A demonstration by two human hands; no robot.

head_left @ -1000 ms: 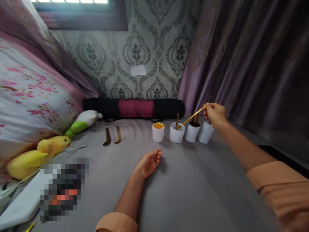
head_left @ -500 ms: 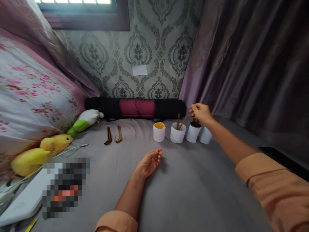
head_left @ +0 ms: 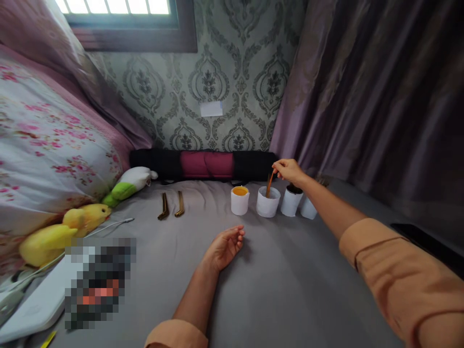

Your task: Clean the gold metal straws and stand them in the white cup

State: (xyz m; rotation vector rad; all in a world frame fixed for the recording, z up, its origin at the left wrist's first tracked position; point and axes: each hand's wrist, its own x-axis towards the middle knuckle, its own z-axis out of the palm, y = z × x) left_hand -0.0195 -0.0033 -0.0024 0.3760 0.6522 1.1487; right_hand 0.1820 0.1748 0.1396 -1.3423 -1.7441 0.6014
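Observation:
My right hand (head_left: 288, 170) is pinched on the top of a thin gold straw (head_left: 269, 184) that stands in the second white cup (head_left: 268, 202) of a row on the grey bed sheet. To its left sits a white cup with orange inside (head_left: 239, 200). Right of it stand a third white cup (head_left: 291, 201) with a dark top and a fourth cup (head_left: 308, 209), partly hidden by my forearm. My left hand (head_left: 225, 247) rests on the sheet, palm up, fingers loosely curled, holding nothing. Two bent gold straws (head_left: 171, 206) lie further left.
A black and maroon bolster (head_left: 203, 165) lies along the patterned wall. A green and white soft toy (head_left: 128, 183), a yellow soft toy (head_left: 61, 233) and a floral quilt (head_left: 47, 145) fill the left. A white device (head_left: 32, 309) and cable lie near left. Purple curtains (head_left: 362, 92) hang right.
My right hand has moved left from above the fourth cup to above the second, and the gold straw has swung from slanted to nearly upright inside that cup. My left hand stayed still.

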